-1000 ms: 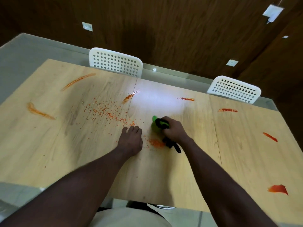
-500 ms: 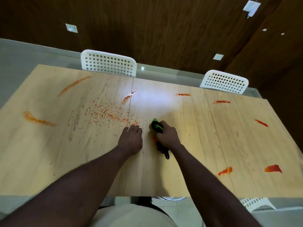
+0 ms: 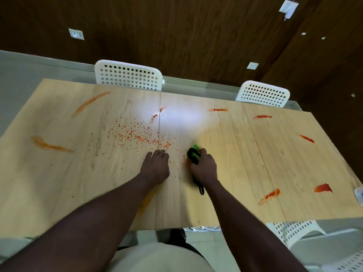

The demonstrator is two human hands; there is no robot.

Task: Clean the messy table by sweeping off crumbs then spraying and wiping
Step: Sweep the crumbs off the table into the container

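Observation:
A light wooden table [image 3: 235,173] carries scattered orange crumbs [image 3: 135,135] left of centre and several orange-red smears. My right hand [image 3: 204,165] grips a small green and black hand brush [image 3: 194,154] whose head rests on the table just right of the crumbs; its black handle end sticks out behind my wrist. My left hand [image 3: 156,165] rests on the table with its fingers together and bent at the near edge of the crumb patch, a short gap left of the brush.
Two white perforated chairs [image 3: 128,75] [image 3: 263,94] stand at the far side. Another white chair [image 3: 294,232] sits at the near right. Smears lie at the far left [image 3: 90,103], left [image 3: 51,145] and near right [image 3: 323,188]. A small pale object [image 3: 359,195] shows at the right edge.
My view has shifted back and down, so more of the near table edge shows. My right hand with the brush has stayed near the crumbs, and my left hand has barely moved.

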